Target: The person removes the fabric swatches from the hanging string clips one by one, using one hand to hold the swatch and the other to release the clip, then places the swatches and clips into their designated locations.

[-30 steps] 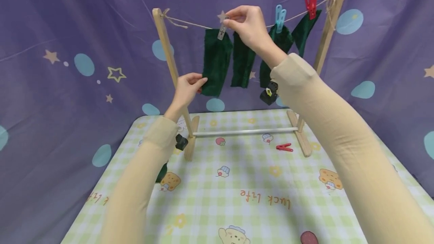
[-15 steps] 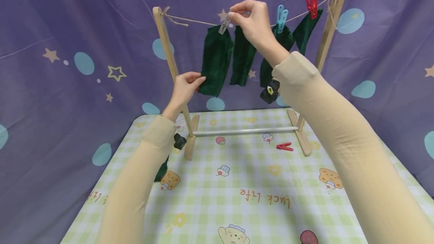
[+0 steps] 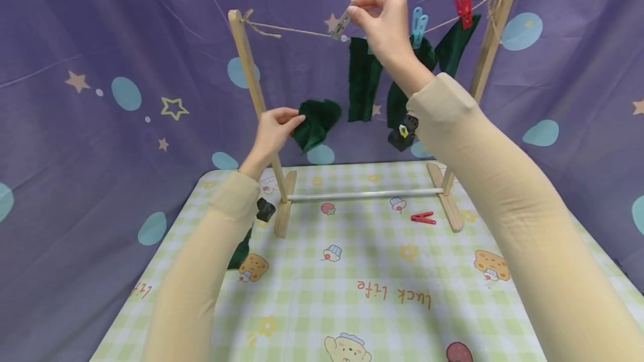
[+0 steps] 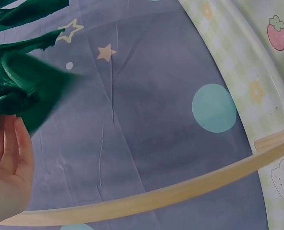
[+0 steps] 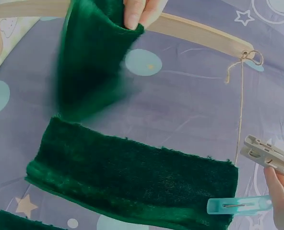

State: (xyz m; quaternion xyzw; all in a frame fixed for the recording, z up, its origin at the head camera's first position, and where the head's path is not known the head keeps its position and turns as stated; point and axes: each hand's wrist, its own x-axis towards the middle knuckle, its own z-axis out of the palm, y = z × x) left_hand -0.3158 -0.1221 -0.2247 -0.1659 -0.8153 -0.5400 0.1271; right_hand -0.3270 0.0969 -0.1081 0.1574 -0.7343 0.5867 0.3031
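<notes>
My left hand point(image 3: 274, 130) pinches one edge of a dark green velvet cloth point(image 3: 320, 120), which hangs folded and loose below the line. Between the thumb and fingers of my right hand point(image 3: 384, 24) is a grey clothespin point(image 3: 342, 23), close by the twine line point(image 3: 297, 29). In the right wrist view nothing sits in the jaws of this clothespin point(image 5: 264, 153). Just beneath it, a light blue clothespin point(image 5: 238, 205) fastens another green cloth point(image 5: 132, 177) to the twine. Farther right, a blue clothespin point(image 3: 418, 28) and a red clothespin point(image 3: 464, 8) hold more green cloths.
A wooden rack carries the twine between its left post point(image 3: 249, 66) and right post point(image 3: 490, 43), with a white crossbar point(image 3: 362, 194) low down. A red clothespin point(image 3: 422, 218) lies on the checked tablecloth point(image 3: 372, 261). More green cloth point(image 3: 241, 253) shows beside my left sleeve.
The green cloth has come off the line and dropped, its upper part folding down from my left hand. My right hand has moved up and right with the grey clothespin, away from the cloth.
</notes>
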